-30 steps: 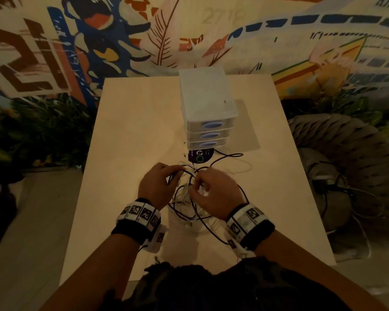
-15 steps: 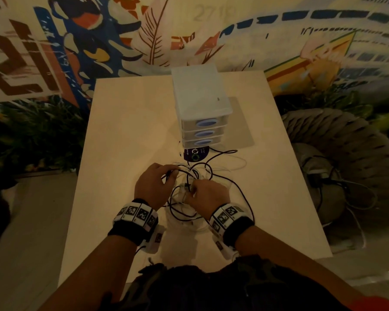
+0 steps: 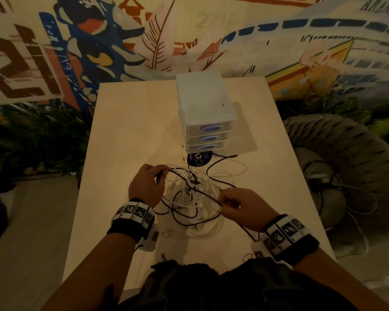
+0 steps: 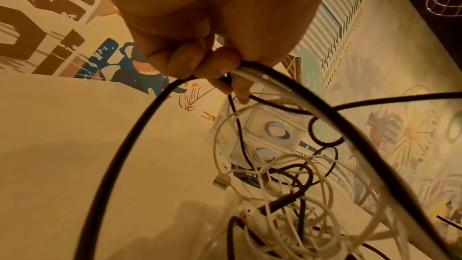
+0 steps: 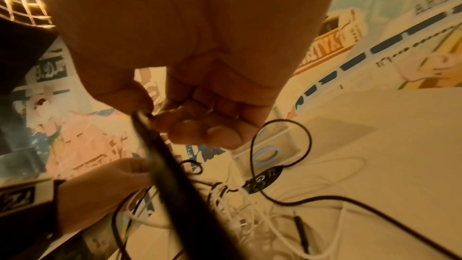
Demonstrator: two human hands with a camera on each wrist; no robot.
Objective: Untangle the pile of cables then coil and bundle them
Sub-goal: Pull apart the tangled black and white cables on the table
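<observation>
While the pile of cables (image 3: pixel 194 198) lies on the near middle of the table (image 3: pixel 126 140), between our two hands, we hold one black cable (image 3: pixel 208 196) stretched over it. Our left hand (image 3: pixel 145 187) pinches this cable together with a white cable (image 4: pixel 260 75) in its curled fingers. Our right hand (image 3: pixel 245 208) pinches the black cable between thumb and forefinger. Behind the pile stands a white drawer box (image 3: pixel 206 113).
</observation>
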